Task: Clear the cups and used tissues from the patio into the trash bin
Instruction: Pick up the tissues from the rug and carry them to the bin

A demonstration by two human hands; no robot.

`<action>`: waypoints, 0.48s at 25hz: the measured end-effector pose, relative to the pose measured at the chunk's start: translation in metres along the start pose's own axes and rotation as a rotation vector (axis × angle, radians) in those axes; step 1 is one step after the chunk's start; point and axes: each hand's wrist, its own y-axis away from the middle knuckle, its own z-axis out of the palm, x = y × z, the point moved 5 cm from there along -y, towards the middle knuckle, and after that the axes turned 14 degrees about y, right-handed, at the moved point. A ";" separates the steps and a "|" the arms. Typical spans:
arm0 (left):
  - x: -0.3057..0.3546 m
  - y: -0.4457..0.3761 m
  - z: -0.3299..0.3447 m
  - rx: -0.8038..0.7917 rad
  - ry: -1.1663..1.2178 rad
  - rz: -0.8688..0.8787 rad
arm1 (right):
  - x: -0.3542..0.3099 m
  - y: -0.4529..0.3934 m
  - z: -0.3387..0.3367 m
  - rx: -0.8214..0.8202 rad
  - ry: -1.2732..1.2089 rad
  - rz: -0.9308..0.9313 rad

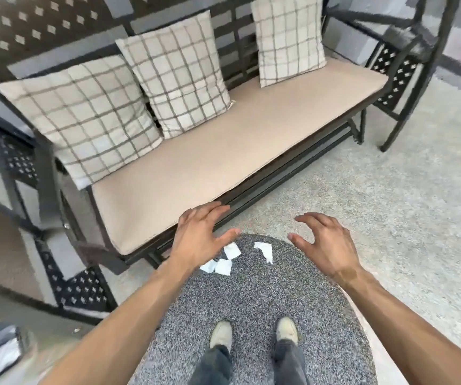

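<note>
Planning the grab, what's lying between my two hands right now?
In the head view, white tissue scraps on the speckled grey rug lie between the left hand and right hand.

I've got one view only, head-mounted, wide-angle, tipped steeply down and forward: my own shoes (254,333) at the bottom edge, the bench (223,151) close ahead filling the upper frame.

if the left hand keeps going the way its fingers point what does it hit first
Probably the front edge of the bench cushion: the left hand has its fingers spread, aimed forward and a little right, tips over that edge. Depth is unclear. The tissue pieces lie below it on the mat, not ahead.
</note>
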 end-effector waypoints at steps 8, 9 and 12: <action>-0.082 -0.016 0.137 0.031 -0.088 -0.203 | 0.021 -0.085 0.145 -0.070 0.037 -0.243; -0.100 -0.017 0.163 0.021 -0.095 -0.219 | 0.023 -0.093 0.174 -0.075 0.034 -0.256; -0.166 -0.018 0.239 -0.001 -0.089 -0.249 | 0.017 -0.113 0.270 -0.088 0.029 -0.279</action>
